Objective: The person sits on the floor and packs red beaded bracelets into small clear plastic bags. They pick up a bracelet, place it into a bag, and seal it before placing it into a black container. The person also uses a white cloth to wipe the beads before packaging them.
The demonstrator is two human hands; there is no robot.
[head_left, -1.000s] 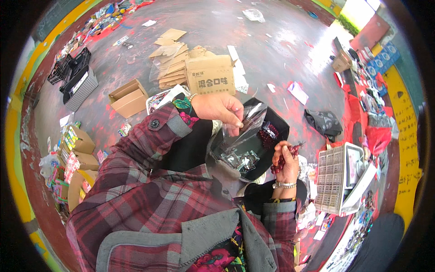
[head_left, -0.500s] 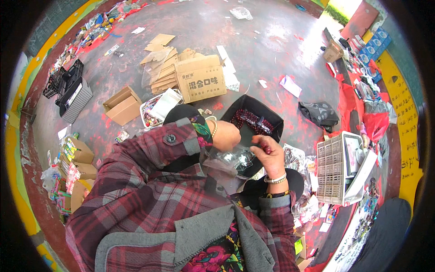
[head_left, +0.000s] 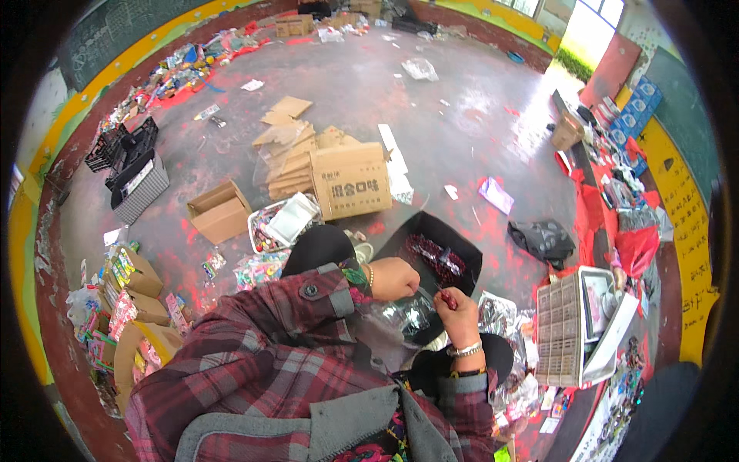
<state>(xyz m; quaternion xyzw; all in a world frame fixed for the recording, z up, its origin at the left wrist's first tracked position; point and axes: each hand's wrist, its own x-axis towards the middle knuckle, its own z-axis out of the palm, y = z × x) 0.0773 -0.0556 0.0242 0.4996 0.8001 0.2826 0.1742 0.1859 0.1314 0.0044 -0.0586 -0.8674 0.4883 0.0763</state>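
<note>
My left hand (head_left: 392, 279) is closed, knuckles up, over the left side of a black open box (head_left: 471, 269). Its fingertips are turned away, so what they pinch cannot be made out. Just to the right, my right hand (head_left: 459, 317) is closed on a small dark red, shiny item (head_left: 448, 299), its kind too small to tell. Below and between both hands, over my lap, lies a clear plastic bag (head_left: 406, 314). Inside the box is a heap of dark red and black patterned pieces (head_left: 436, 259).
Beyond the box stand a large closed carton (head_left: 350, 185) and flattened cardboard (head_left: 292, 154). An open carton (head_left: 219, 212) and a white basket of small goods (head_left: 265, 227) are to the left. At right are a black bag (head_left: 543, 240) and a beige crate (head_left: 560, 331). Packets litter the floor.
The view has tipped upward, so the room sits lower in the picture. My right hand's fingers have drawn in more tightly around the dark red item. My left hand stays closed.
</note>
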